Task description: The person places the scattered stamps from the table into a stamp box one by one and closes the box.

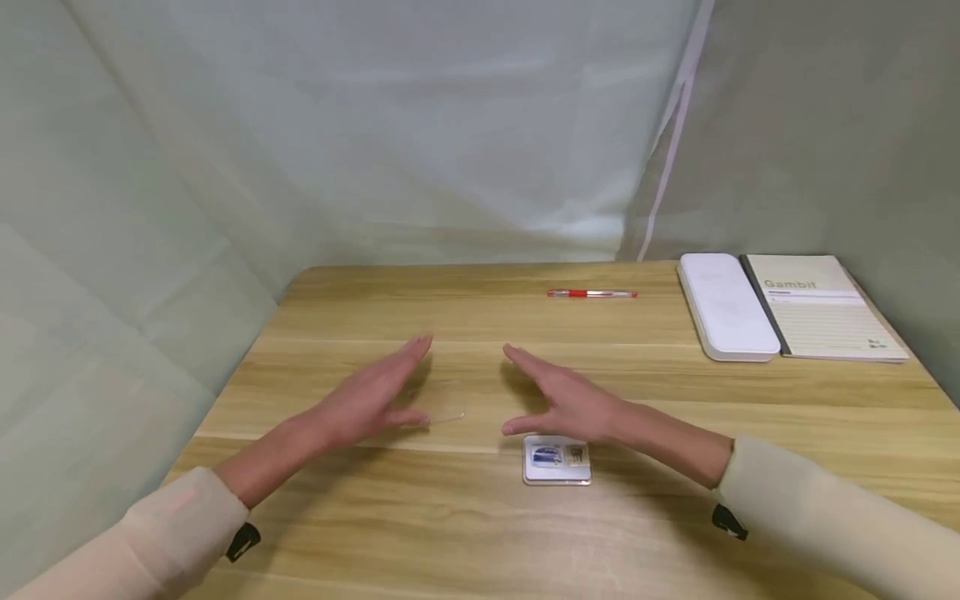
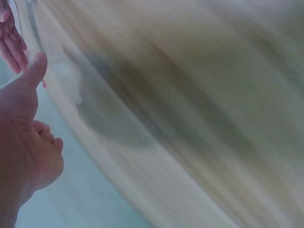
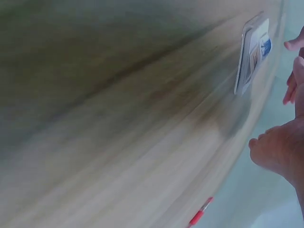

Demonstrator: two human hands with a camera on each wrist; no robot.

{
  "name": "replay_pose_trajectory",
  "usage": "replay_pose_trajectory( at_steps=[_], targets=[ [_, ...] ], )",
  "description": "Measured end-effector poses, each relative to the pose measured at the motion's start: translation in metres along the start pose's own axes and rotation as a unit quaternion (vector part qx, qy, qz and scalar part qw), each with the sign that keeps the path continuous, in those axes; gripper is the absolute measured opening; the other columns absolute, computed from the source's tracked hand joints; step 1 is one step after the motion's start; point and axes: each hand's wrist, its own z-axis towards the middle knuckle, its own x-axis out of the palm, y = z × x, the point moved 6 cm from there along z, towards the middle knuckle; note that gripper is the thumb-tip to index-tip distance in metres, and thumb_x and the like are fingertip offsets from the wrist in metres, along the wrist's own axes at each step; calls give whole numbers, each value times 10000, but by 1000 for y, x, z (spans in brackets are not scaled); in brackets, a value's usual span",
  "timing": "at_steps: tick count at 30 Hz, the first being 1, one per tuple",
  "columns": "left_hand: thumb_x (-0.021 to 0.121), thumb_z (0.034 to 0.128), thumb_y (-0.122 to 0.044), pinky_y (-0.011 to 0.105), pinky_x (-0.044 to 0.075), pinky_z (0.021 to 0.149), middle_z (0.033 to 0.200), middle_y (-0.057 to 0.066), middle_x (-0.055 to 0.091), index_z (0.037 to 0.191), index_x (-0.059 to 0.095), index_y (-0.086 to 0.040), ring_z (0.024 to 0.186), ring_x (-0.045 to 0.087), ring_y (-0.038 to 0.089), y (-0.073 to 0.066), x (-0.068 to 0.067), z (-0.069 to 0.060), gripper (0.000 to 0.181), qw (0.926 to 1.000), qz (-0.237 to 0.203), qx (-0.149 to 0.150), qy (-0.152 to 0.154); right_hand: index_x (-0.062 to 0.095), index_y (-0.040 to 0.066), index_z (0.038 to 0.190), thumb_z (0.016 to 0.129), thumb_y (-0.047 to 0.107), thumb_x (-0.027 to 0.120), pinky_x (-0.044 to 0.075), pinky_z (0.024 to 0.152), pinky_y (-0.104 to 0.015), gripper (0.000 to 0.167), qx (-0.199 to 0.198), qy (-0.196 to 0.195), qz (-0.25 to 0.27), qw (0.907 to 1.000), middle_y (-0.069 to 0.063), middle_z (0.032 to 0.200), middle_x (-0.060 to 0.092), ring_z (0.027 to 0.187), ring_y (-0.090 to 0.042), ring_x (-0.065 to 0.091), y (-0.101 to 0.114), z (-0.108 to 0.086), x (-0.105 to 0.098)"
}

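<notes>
Both hands hover over the wooden table, palms facing each other with a gap between. The left hand [image 1: 371, 396] has its fingers extended and its thumb apart, holding nothing. Close to that thumb lies a clear, see-through flat piece [image 1: 448, 416], of which only a glinting edge shows; its kind is hard to tell. The right hand [image 1: 573, 402] also has straight fingers and a spread thumb, with nothing in it. Just below it lies a small flat clear case [image 1: 557, 477] with a white insert and two stamp-like pictures, seen too in the right wrist view [image 3: 251, 57].
A red pen [image 1: 592, 293] lies toward the back of the wooden table [image 1: 360, 533]. At the back right, a white rounded box [image 1: 727, 308] sits beside a notebook [image 1: 821, 312] marked "Gambit". Pale cloth [image 1: 480, 150] hangs behind the table and at its sides.
</notes>
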Motion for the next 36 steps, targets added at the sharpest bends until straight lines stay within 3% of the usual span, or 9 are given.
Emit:
replay_pose_trajectory(
  at_steps=[5, 11, 20, 25, 36],
  targets=[
    [834, 942, -321, 589, 273, 1240, 1719, 269, 180, 1659, 155, 70, 1582, 225, 398, 12, 8, -12, 1062, 9991, -233, 45, 362, 141, 67, 1702, 892, 511, 843, 215, 1283, -444, 1160, -7, 331, -34, 9994, -122, 1758, 162, 1606, -260, 187, 5, 16, 14],
    [789, 982, -296, 587, 301, 1224, 1703, 265, 232, 1644, 218, 80, 1552, 298, 408, 21, 16, -21, 951, 9980, -402, 52, 476, 188, 32, 1689, 914, 494, 828, 211, 1285, -415, 1106, -235, 420, -27, 9988, -137, 1746, 210, 1601, -260, 213, 11, 35, 25],
    [743, 1015, -338, 544, 439, 1149, 1628, 235, 408, 1625, 333, 48, 1449, 483, 378, 23, 21, -23, 831, 9987, -351, 106, 366, 350, -1, 1631, 883, 466, 864, 273, 1271, -435, 1021, -374, 423, -462, 9973, -189, 1668, 377, 1545, -325, 350, 17, 55, 32],
    [759, 1002, -340, 538, 482, 1109, 1588, 216, 471, 1613, 386, 23, 1396, 542, 371, 23, 21, -26, 803, 9993, -298, 158, 142, 459, -26, 1567, 865, 478, 875, 339, 1238, -460, 959, -563, 167, -911, 9941, -195, 1559, 489, 1443, -338, 453, 20, 61, 36],
    [787, 981, -328, 504, 560, 1015, 1500, 192, 578, 1555, 512, -9, 1295, 631, 334, 21, 20, -26, 712, 9994, -139, 268, -170, 561, 51, 1520, 852, 517, 870, 394, 1176, -456, 871, -305, 34, -1394, 9898, -126, 1489, 536, 1384, -289, 468, 23, 69, 39]
  ],
)
